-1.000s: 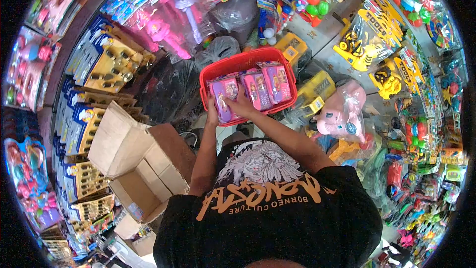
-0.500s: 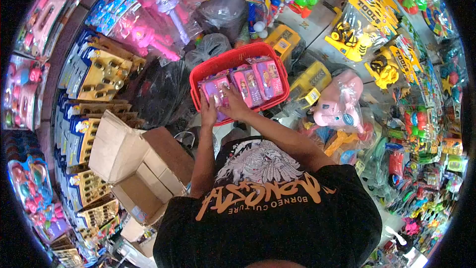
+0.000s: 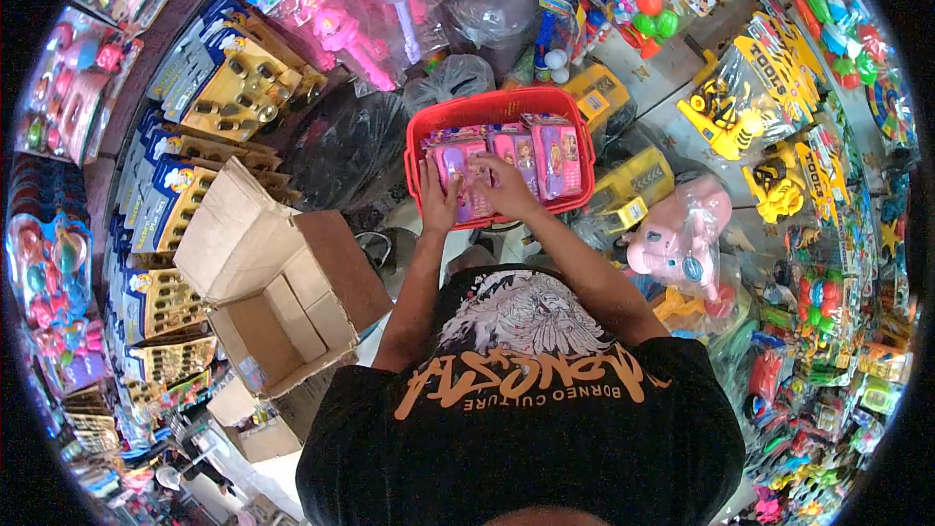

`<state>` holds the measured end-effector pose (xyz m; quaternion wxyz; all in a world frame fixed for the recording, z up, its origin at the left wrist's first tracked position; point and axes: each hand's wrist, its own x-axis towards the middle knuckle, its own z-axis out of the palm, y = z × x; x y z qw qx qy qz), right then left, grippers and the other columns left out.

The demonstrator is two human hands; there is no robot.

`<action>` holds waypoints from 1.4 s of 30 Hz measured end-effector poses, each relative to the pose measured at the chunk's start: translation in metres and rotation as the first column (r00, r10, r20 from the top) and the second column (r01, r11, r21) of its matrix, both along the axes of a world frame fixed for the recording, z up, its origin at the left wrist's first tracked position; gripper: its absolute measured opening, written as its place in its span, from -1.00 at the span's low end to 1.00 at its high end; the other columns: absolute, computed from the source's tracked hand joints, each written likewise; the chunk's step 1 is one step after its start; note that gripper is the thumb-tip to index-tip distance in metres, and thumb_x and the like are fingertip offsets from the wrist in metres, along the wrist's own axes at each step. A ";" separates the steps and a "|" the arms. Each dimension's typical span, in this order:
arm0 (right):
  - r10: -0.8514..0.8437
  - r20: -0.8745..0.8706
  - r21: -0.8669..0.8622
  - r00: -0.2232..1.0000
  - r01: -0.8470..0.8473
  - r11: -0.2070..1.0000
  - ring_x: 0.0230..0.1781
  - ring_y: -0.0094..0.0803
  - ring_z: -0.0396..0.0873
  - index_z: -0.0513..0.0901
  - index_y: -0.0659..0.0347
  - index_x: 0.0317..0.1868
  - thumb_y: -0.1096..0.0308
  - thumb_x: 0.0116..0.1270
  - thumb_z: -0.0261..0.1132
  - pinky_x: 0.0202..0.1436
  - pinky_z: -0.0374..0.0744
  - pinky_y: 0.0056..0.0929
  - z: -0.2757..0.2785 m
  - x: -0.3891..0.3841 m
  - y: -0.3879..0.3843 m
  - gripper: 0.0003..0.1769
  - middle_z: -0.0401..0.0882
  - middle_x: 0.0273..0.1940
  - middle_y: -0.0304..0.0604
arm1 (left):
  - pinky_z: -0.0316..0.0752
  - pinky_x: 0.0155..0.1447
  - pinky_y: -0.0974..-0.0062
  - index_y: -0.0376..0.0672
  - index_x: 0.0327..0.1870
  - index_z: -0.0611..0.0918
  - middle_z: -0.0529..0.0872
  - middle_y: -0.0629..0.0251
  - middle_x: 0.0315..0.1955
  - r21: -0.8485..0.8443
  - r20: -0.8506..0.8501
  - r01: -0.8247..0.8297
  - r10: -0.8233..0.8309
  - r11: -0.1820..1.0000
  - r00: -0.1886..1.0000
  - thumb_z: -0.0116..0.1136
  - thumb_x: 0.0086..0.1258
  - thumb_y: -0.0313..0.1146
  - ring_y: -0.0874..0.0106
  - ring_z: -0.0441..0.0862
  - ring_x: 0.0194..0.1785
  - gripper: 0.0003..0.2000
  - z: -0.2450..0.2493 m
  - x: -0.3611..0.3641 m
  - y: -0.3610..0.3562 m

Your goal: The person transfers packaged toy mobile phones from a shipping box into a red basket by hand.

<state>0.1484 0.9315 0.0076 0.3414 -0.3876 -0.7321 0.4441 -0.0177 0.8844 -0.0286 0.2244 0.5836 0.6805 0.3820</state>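
Note:
A red plastic basket [image 3: 588, 127] holds several pink and purple packaged toys in clear wrap, packed side by side. At its left end lies a pink package [image 3: 464, 154] with a purple piece inside. My left hand [image 3: 439, 199] rests along this package's left side, fingers stretched out. My right hand [image 3: 503, 193] lies over its right part with the fingers apart, next to the middle package [image 3: 521, 157]. A third package [image 3: 559, 158] sits at the right end, touched by neither hand.
An open cardboard box [image 3: 268, 331] stands left of my arms. Carded toys [image 3: 239, 88] hang along the left. Right of the basket are yellow toy vehicles [image 3: 628, 190] and a wrapped pink ride-on toy [image 3: 682, 229]. Black plastic bags [image 3: 341, 151] lie behind the box.
The view has shifted, so the basket appears further right. My hands have moved apart slightly around the left package, which now lies flatter among the others.

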 end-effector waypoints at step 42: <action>-0.681 0.136 -0.483 0.720 0.648 0.589 -0.41 -0.51 0.52 0.51 0.30 -0.04 0.10 0.22 0.32 -0.31 0.54 -0.49 -0.001 0.206 -0.063 -0.54 0.59 -0.32 -0.23 | 0.36 0.22 0.33 -0.30 0.28 0.22 0.45 0.01 0.10 -0.151 0.597 0.129 -0.014 0.980 0.802 0.50 -0.09 -0.20 0.22 0.47 0.13 -0.10 0.026 -0.003 0.003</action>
